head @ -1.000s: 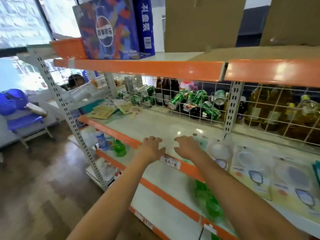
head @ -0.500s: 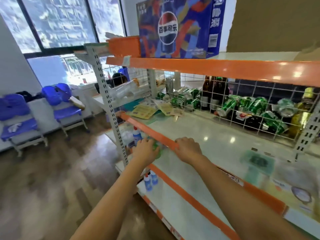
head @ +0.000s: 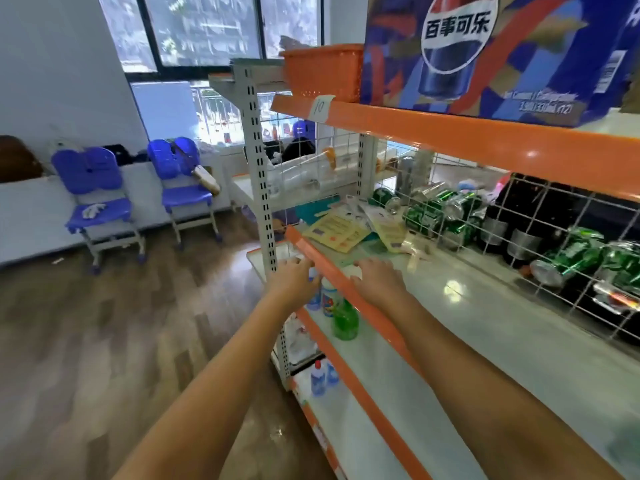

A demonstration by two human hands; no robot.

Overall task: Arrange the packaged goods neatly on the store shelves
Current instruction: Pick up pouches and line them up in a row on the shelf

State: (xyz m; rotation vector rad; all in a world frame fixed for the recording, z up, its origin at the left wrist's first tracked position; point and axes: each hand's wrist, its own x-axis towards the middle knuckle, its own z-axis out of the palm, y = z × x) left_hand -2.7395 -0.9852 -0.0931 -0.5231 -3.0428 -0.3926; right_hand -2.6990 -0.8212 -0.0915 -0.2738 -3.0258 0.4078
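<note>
While both hands hover at shelf edge (head: 313, 252), L grip (head: 292, 277) relaxed, R grip (head: 377, 277) relaxed, flat packets (head: 341, 230) just beyond.

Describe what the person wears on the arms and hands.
Nothing shows on either. Both forearms are bare as far up as the picture reaches, with no sleeves in view. The left hand and right hand have no gloves, rings, watch or bands.

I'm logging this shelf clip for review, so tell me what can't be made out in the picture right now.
Head view, the only one:
- Left hand: fingertips blurred; grip on the shelf's orange edge strip unclear.
- Right hand: palm side hidden by its own back.
- Flat yellow packets: print too small to read.
- Green cans: labels blurred behind the wire grid.
- Pepsi carton: cut off by the top and right edges.
</note>
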